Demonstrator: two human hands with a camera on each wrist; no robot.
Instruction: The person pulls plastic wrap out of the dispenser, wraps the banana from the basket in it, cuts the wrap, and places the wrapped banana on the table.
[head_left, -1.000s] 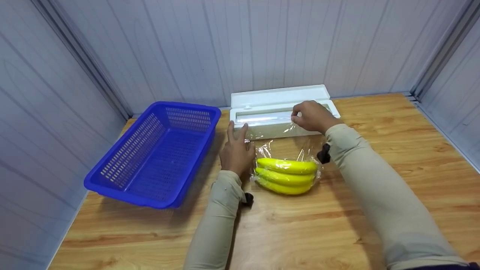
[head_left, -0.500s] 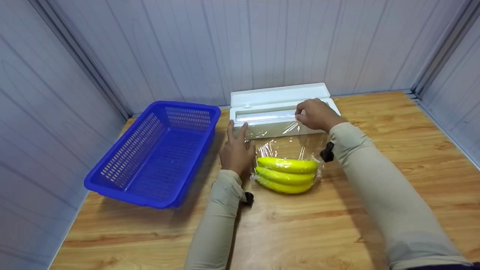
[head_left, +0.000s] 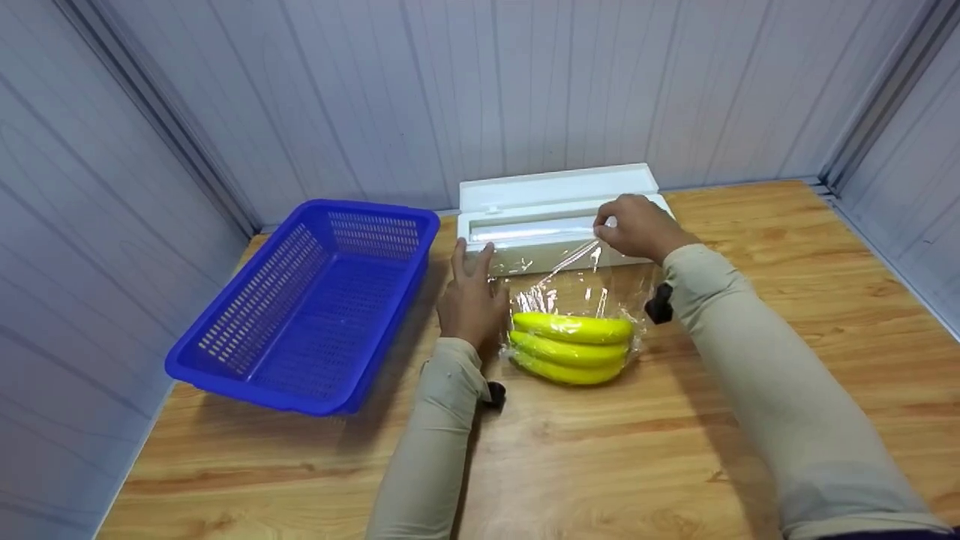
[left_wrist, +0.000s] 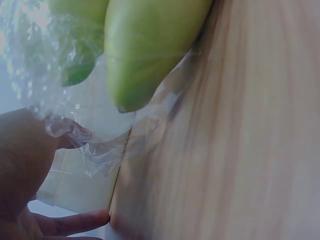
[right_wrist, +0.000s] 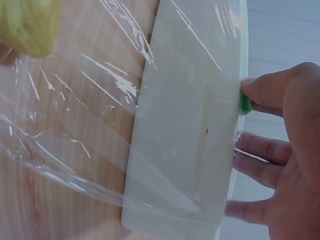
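Note:
A bunch of yellow bananas (head_left: 571, 351) lies on the wooden table, wrapped in clear cling film (head_left: 551, 296). That film runs back to a white cling film dispenser (head_left: 559, 186) whose lid stands raised. My left hand (head_left: 471, 307) rests at the dispenser's left front with two fingers spread straight against it; in the left wrist view, crumpled film lies by the thumb. At the dispenser's upper edge my right hand (head_left: 636, 226) pinches a small green slide cutter (right_wrist: 245, 103) between thumb and forefinger, its other fingers behind the edge. The cutter is hidden in the head view.
To the left stands a blue plastic basket (head_left: 300, 405) with slotted sides. White panel walls (head_left: 555, 90) rise behind the table and at both sides. The dispenser sits close to the back wall.
My right hand has moved a little to the right along the dispenser, and a slanting crease now shows in the film beside it. The left hand and the bananas stay in place.

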